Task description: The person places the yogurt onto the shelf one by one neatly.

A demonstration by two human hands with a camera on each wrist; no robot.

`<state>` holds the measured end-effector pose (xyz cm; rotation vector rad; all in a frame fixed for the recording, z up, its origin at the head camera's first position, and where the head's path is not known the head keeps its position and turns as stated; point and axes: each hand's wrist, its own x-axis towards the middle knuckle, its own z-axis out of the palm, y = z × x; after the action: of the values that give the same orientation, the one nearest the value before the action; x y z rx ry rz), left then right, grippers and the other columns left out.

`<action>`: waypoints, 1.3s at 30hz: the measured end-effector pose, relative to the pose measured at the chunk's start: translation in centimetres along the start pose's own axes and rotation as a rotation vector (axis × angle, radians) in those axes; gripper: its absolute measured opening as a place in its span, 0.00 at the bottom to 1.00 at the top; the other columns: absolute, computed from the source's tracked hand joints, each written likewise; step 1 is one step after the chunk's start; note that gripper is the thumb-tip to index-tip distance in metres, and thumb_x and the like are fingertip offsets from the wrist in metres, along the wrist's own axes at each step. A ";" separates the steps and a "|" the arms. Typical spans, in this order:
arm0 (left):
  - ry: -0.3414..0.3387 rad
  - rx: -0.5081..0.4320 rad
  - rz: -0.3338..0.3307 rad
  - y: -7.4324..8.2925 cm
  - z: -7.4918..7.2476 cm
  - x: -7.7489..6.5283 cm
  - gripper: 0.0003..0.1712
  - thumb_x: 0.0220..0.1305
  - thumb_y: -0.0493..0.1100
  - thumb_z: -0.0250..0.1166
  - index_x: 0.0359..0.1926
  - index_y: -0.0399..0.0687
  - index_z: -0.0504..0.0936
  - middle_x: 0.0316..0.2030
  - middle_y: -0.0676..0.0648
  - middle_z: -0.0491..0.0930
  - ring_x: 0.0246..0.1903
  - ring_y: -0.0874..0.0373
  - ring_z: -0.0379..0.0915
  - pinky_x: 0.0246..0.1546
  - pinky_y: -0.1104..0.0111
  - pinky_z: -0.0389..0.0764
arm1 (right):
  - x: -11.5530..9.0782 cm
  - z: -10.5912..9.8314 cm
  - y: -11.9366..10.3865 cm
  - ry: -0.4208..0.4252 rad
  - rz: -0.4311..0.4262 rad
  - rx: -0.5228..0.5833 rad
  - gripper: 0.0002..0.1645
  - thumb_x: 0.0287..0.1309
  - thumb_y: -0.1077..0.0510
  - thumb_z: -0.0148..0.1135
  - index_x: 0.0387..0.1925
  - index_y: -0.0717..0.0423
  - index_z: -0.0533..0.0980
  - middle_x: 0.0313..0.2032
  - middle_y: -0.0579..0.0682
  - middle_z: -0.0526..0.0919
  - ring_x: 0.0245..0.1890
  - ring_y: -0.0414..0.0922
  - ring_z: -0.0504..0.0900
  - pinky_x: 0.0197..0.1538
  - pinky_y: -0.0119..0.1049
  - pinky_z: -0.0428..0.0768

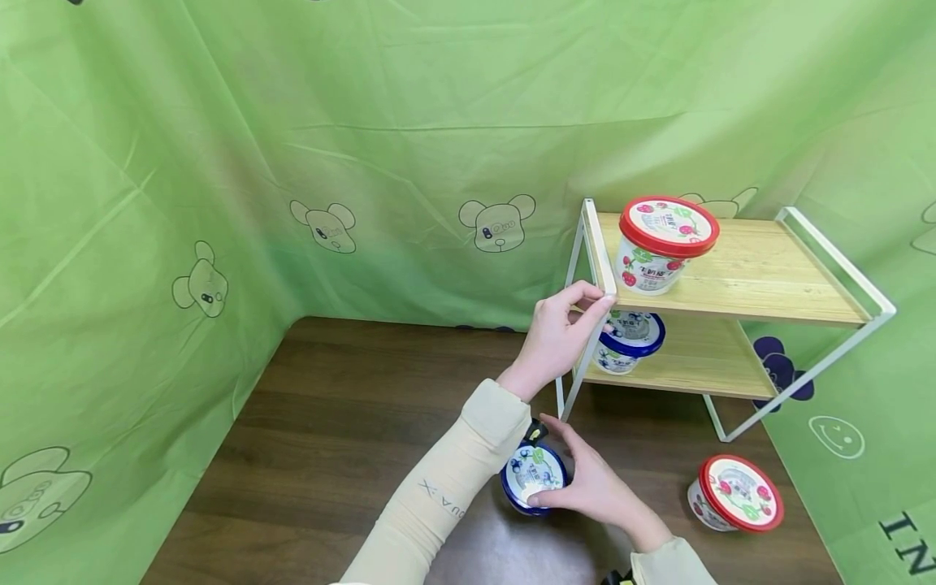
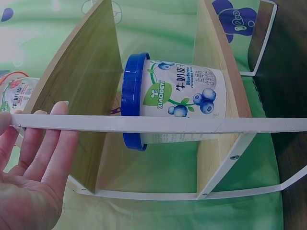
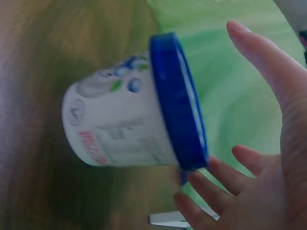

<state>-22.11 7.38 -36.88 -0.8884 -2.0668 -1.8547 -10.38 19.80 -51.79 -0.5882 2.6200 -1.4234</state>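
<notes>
My left hand (image 1: 550, 335) grips the front upper corner of the white metal frame (image 2: 168, 123) of a two-tier wooden shelf (image 1: 775, 268). In the left wrist view, its fingers (image 2: 53, 143) lie behind the bar. On the table, my right hand (image 1: 595, 485) is spread around a blue-lidded blueberry tub (image 1: 535, 473). The right wrist view shows the thumb apart from this tub (image 3: 120, 110) and the fingertips at the lid's edge; whether they touch cannot be told. Another blueberry tub (image 2: 184, 93) stands on the lower tier, a red-lidded tub (image 1: 669, 227) on the upper.
A second red-lidded tub (image 1: 738, 491) sits tilted-looking on the dark wooden table (image 1: 351, 406), right of my right hand. Green cloth (image 1: 366, 97) with bear drawings hangs behind and at both sides. My left forearm (image 1: 431, 496) crosses left of the tub on the table.
</notes>
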 end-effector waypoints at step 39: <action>0.005 0.002 -0.007 0.1 0.0 -0.1 0.09 0.77 0.45 0.60 0.45 0.45 0.83 0.36 0.51 0.83 0.32 0.65 0.81 0.38 0.74 0.82 | -0.8 2.7 0.3 0.017 0.138 -0.177 0.74 0.18 0.35 0.90 0.67 0.61 0.63 0.57 0.55 0.75 0.53 0.48 0.77 0.56 0.51 0.77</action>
<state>-21.98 7.40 -36.85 -0.8758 -2.0713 -1.8561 -8.99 18.15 -53.66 -0.4043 2.7590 -1.1716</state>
